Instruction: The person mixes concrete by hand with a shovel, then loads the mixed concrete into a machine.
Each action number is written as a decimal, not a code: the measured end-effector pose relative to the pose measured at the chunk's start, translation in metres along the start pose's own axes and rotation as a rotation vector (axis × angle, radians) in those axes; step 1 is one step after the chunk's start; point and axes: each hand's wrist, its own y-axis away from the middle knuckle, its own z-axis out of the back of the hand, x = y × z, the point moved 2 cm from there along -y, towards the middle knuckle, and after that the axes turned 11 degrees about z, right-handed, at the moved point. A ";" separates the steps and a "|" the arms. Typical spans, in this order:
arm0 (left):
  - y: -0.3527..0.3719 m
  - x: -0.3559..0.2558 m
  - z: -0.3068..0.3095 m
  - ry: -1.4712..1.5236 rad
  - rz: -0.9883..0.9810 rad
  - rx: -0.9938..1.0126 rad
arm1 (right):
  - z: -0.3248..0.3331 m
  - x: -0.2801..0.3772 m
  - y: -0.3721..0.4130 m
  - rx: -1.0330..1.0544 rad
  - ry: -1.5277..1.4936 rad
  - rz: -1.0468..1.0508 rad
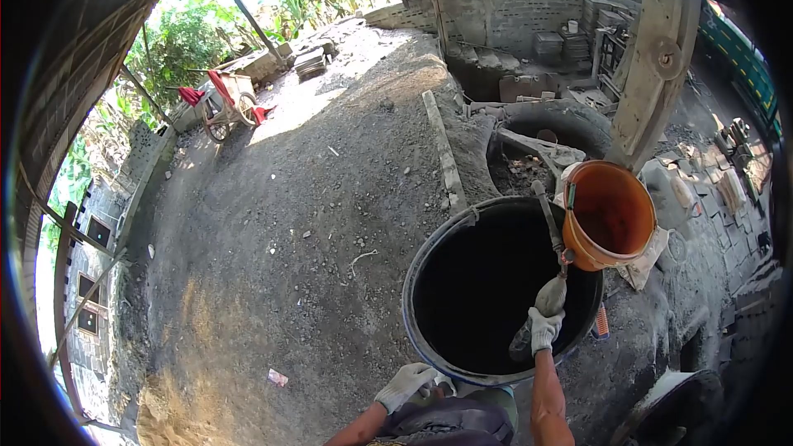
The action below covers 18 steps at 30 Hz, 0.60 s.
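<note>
The right hand's (pixel 545 330) fingers wrap the grey tapered object (pixel 552 293), its long axis slanting toward the pipe (pixel 548 216); the left hand (pixel 406 385), whose grip I cannot tell, lies farther off.

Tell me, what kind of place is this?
It looks like an outdoor workshop, maybe for cement or masonry work. There's a roof over dusty grey ground, a big round tub beside an orange bucket, and a cart.

No legible text, label, brand, number or sign: scrap (pixel 277 377) at 7 o'clock, orange-white item (pixel 601 323) at 4 o'clock and green panel (pixel 738 56) at 2 o'clock show marks too small or blurred to read.
</note>
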 end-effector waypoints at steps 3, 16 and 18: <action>0.001 -0.004 0.002 -0.013 0.008 -0.012 | -0.003 -0.005 -0.001 -0.011 -0.008 0.018; -0.005 -0.005 0.006 -0.045 0.027 -0.014 | 0.003 0.007 0.003 0.005 0.011 -0.020; -0.008 -0.001 0.005 -0.038 0.031 -0.011 | 0.001 0.004 0.002 0.021 0.000 -0.038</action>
